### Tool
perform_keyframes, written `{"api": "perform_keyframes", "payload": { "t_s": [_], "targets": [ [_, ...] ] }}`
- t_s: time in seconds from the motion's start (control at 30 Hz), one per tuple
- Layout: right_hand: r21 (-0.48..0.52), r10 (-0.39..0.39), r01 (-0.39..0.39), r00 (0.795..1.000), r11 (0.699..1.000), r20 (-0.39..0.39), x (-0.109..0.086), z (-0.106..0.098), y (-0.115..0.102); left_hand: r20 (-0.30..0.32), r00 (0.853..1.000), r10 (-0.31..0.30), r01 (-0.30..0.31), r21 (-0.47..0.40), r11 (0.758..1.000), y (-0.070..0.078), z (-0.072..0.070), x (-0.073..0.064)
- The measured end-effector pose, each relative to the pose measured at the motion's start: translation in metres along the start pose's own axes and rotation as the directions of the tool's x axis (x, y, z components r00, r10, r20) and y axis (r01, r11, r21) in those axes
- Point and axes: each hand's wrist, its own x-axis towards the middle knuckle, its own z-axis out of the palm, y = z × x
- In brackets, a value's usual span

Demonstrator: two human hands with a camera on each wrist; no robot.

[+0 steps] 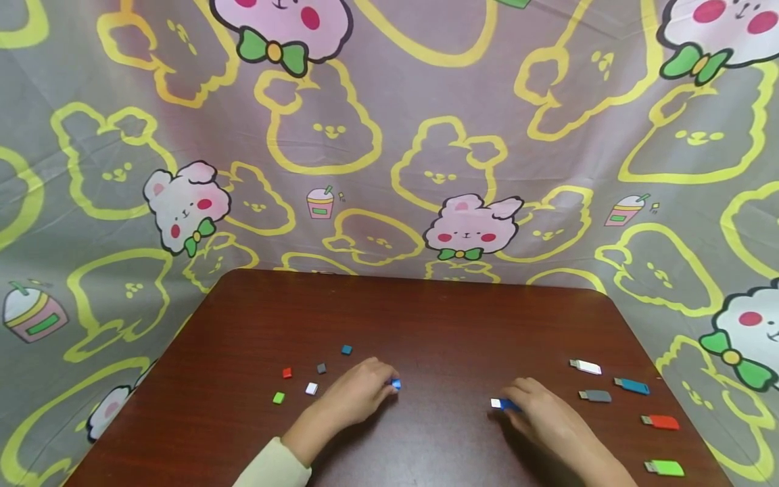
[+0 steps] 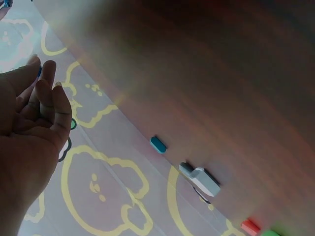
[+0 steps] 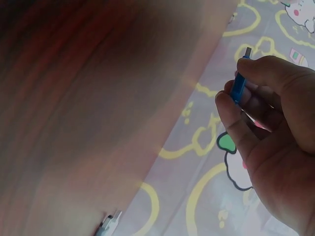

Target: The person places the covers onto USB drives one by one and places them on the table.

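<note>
USB stick (image 1: 506, 404), blue, pinched in right hand (image 1: 538, 410), plug (image 1: 496, 403) leftward; blue cap (image 1: 396, 384) pinched in left hand (image 1: 360, 389), well apart; five caps (image 1: 311, 389) lie left on the table (image 1: 438, 325), five sticks (image 1: 598, 396) right.

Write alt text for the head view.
A left hand pinches a blue cap and a right hand holds a blue USB stick over a brown table. Five more caps lie at left, five more sticks at right.

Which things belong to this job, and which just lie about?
Apparently in use:
- blue cap, left hand
- blue drive, right hand

Lying about:
- red cap, grey cap, teal cap, white cap, green cap
- white drive, grey drive, teal drive, red drive, green drive
</note>
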Motion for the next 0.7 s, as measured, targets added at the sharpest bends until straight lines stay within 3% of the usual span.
{"api": "perform_keyframes", "payload": {
  "t_s": [0.27, 0.47, 0.7],
  "targets": [
    [0.027, -0.032, 0.031, 0.999, 0.999, 0.015, 0.009, 0.004, -0.008, -0.025, 0.999, 0.046, -0.046, 0.026, 0.999, 0.007, 0.004, 0.003],
    [0.036, -0.014, 0.013, 0.999, 0.999, 0.034, 0.016, 0.006, -0.015, -0.044, 0.995, 0.088, -0.087, 0.024, 0.996, 0.011, 0.006, 0.005],
    [0.041, -0.033, 0.033, 0.999, 0.999, -0.007, 0.021, 0.011, -0.020, -0.042, 0.995, 0.087, -0.086, 0.017, 0.996, 0.015, 0.007, 0.006]
  ]
}}
